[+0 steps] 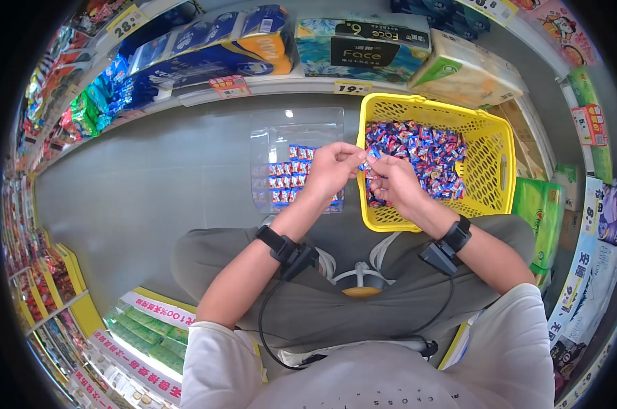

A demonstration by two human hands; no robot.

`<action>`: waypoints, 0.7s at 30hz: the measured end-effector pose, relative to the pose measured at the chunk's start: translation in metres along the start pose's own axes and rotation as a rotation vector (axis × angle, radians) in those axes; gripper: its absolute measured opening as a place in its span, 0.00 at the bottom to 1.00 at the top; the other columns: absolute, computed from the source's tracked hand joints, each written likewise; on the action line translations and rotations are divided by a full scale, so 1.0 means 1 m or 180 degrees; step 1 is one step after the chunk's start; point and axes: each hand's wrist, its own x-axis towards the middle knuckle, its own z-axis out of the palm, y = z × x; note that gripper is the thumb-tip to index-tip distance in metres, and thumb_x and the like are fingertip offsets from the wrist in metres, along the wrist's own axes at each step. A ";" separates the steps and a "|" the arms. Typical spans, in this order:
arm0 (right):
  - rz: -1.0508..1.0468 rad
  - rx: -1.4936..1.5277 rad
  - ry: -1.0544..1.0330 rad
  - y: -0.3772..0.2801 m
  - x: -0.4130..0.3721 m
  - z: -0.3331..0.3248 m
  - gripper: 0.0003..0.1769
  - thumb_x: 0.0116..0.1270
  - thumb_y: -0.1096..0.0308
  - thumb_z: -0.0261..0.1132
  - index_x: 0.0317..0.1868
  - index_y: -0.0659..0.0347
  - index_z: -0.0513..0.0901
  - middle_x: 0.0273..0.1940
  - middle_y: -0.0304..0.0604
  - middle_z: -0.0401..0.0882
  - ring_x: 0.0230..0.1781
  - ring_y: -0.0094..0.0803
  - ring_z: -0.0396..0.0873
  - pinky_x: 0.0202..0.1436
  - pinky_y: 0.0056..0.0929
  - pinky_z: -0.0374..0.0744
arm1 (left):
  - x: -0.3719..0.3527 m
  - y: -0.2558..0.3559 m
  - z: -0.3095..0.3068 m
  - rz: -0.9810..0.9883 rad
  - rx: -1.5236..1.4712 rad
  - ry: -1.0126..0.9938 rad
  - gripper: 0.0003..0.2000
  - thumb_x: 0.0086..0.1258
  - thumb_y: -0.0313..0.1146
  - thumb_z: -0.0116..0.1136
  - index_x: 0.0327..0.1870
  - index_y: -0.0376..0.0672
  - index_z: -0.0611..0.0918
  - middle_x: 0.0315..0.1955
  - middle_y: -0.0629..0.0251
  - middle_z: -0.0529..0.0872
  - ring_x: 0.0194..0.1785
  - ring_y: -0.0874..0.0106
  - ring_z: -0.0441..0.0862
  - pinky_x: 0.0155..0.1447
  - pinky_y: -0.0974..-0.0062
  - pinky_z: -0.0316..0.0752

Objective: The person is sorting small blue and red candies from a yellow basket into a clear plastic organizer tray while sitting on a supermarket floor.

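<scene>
My left hand (335, 169) and my right hand (398, 180) meet over the left rim of a yellow basket (370, 217). Between their fingertips they pinch one small wrapped candy (371, 157), blue and red, partly covered by the fingers. Many loose wrapped candies (428, 153) of the same look fill the basket's bottom. To the left, a transparent plastic box (267, 129) stands on the floor and holds candies (286, 182) laid in neat rows. My left hand and wrist hide part of that box's right side.
Shelves with tissue packs (363, 51) and a blue-and-orange package (219, 44) run along the far side. Green packs (537, 218) stand right of the basket. Snack shelves (49, 286) line the left. A small stool (363, 292) shows between my legs.
</scene>
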 end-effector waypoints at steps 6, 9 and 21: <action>-0.0061 0.0389 0.0098 0.011 -0.002 0.001 0.11 0.71 0.60 0.67 0.44 0.58 0.80 0.33 0.31 0.77 0.27 0.20 0.77 0.31 0.19 0.76 | -0.003 -0.012 0.004 -0.0003 -0.0360 0.0052 0.09 0.71 0.29 0.63 0.47 0.36 0.84 0.36 0.64 0.88 0.36 0.78 0.82 0.42 0.79 0.80; -0.0033 0.0553 0.0150 0.011 -0.009 0.008 0.11 0.71 0.60 0.66 0.46 0.57 0.80 0.32 0.31 0.77 0.28 0.21 0.77 0.31 0.20 0.76 | -0.006 -0.015 0.002 -0.0030 -0.0470 0.0608 0.08 0.71 0.29 0.64 0.46 0.37 0.84 0.35 0.66 0.86 0.34 0.79 0.81 0.39 0.79 0.79; 0.0516 0.1053 0.0202 0.015 0.000 0.002 0.05 0.68 0.64 0.65 0.39 0.55 0.80 0.29 0.28 0.74 0.26 0.19 0.71 0.30 0.19 0.71 | 0.068 -0.089 -0.100 -0.0278 -0.0780 0.2545 0.06 0.71 0.25 0.63 0.45 0.37 0.84 0.32 0.67 0.84 0.32 0.80 0.76 0.32 0.79 0.70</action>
